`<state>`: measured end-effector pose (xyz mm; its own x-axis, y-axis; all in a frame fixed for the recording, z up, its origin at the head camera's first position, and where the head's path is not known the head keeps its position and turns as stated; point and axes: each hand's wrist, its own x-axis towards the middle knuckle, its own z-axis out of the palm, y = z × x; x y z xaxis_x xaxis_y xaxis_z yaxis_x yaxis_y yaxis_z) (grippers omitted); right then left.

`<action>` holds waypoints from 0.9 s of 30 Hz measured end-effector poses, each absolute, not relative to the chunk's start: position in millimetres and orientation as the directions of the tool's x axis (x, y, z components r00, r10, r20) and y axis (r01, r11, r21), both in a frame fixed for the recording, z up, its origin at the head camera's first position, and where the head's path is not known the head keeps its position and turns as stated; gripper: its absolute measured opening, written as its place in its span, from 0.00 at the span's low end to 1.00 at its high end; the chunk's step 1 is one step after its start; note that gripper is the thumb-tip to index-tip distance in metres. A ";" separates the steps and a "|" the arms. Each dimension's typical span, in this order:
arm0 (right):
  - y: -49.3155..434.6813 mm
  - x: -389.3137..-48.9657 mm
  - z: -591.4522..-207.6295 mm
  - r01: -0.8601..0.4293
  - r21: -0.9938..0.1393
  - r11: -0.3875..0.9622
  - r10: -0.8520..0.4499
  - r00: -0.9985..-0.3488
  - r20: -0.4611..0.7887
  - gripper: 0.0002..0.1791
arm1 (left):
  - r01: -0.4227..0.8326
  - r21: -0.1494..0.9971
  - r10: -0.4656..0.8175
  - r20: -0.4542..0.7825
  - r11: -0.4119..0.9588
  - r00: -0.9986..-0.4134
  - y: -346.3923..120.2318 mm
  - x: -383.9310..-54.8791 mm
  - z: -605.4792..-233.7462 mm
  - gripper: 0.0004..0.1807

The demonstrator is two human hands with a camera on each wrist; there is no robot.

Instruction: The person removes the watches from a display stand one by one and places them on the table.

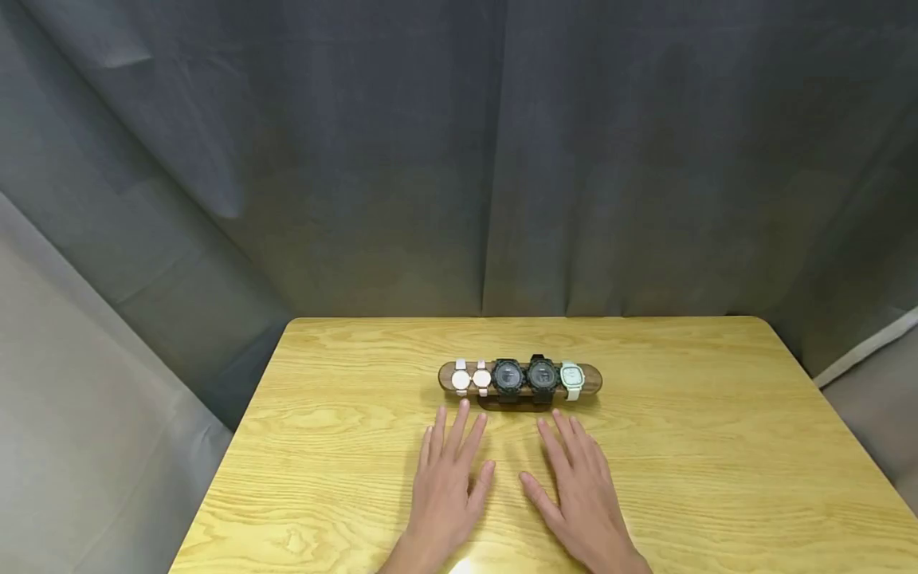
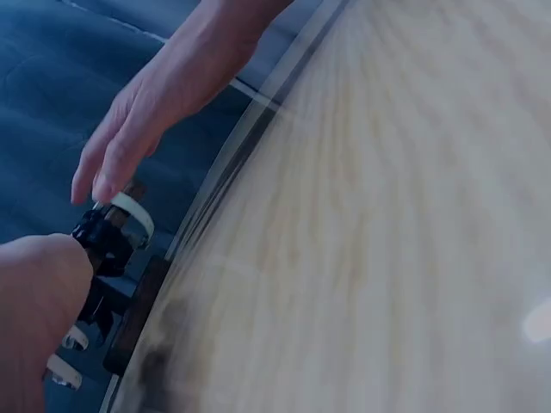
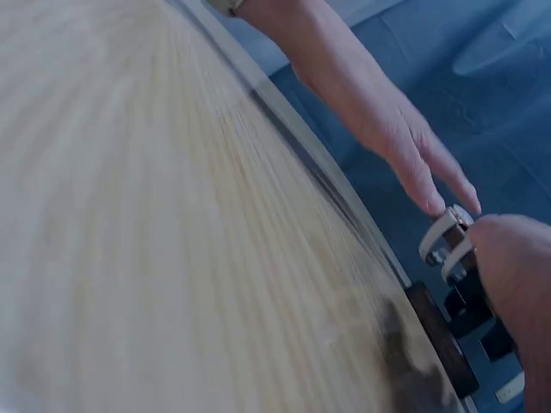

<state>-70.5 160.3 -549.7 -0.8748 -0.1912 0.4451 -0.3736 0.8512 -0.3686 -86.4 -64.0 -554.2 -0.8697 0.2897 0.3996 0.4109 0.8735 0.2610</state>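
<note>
A dark wooden watch stand [image 1: 592, 380] stands on the table, bearing a row of several wristwatches. From the left these are a white-strapped watch [image 1: 460, 380], a smaller pale watch [image 1: 482, 379], two chunky black digital watches [image 1: 508, 376] and a mint-green square watch [image 1: 572, 376]. My left hand [image 1: 445, 490] is spread palm down in front of the stand's left part, holding nothing. Likewise spread and holding nothing, my right hand [image 1: 582, 494] lies before the right part. Both wrist views show the hands raised over the tabletop, overlapping the watches from there.
The light wood-grain table [image 1: 330, 446] has rounded far corners. Grey curtains [image 1: 387, 159] hang behind it and a paler cloth [image 1: 64, 414] drapes at the left. A bright glare spot sits at the near edge.
</note>
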 end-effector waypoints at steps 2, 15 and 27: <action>164.7 -76.4 -548.9 -0.426 -0.382 0.820 -0.193 -0.835 0.516 0.43 | 0.418 0.299 0.272 0.427 0.858 -0.863 -65.6 -90.7 -551.7 0.39; 197.7 -117.4 -554.6 -0.587 -0.368 0.721 -0.092 -0.607 0.789 0.29 | 0.315 0.625 0.088 0.367 0.714 -0.926 -92.2 -128.8 -548.6 0.39; 217.4 -150.7 -557.7 -0.414 -0.552 0.724 0.053 -0.764 0.643 0.36 | 0.357 0.769 0.160 0.323 0.531 -0.933 -119.0 -176.5 -551.5 0.38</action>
